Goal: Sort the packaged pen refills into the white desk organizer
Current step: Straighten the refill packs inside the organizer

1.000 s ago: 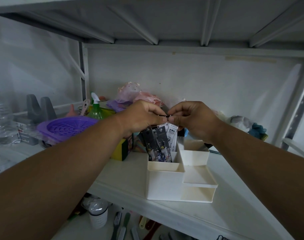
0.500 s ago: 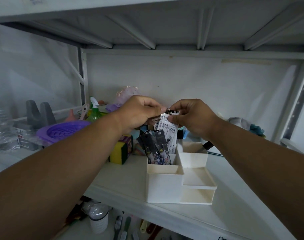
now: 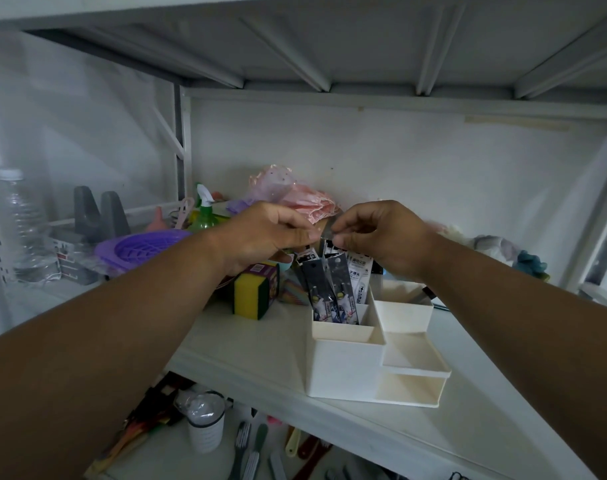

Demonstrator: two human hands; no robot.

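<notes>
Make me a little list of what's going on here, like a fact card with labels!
place: white shelf under another shelf
left hand: pinches the top of the refill packs
right hand: pinches the top of the same packs
refill packs: dark and white packets, standing upright in the organizer's tall back-left compartment
white desk organizer: several compartments; the front and right ones look empty
nearby: yellow-green sponge, purple basket, green spray bottle, clear bottle

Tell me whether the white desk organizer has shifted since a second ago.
No, the white desk organizer keeps its spot right of the yellow sponge.
</notes>
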